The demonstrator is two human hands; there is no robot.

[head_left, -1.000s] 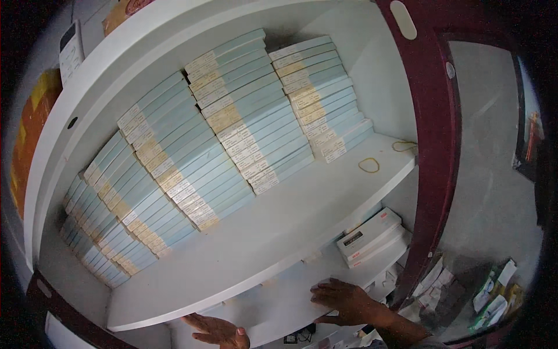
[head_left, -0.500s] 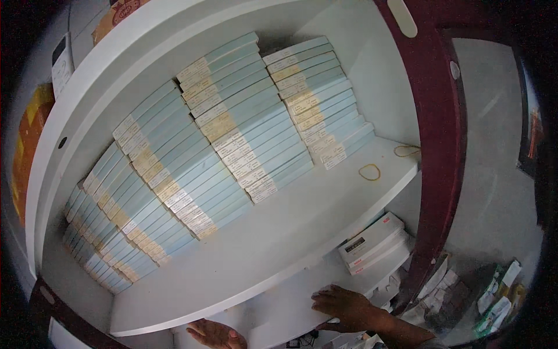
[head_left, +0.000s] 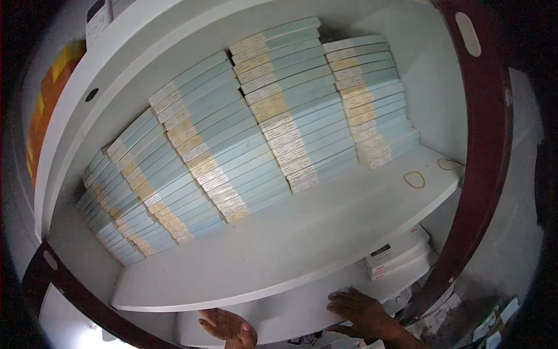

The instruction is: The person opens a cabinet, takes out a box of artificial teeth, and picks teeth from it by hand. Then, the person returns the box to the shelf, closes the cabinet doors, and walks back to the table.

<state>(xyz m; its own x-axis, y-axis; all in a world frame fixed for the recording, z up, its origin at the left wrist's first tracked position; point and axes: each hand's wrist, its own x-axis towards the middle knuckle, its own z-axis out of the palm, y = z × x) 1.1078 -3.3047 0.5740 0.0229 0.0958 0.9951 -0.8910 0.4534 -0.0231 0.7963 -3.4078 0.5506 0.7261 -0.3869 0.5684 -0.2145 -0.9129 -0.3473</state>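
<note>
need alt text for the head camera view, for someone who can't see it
Seen from above, a person's right hand rests flat on a lower white shelf, and the left hand is open, palm up, beside it. The shelf above holds rows of pale blue boxes and two rubber bands.

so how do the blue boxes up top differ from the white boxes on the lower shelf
The blue boxes are pale blue, many, and fill the upper shelf in several tall stacks. The white boxes are white, only a few, in one short stack near the right hand. Both kinds are flat, stacked and labelled at the end.
</note>
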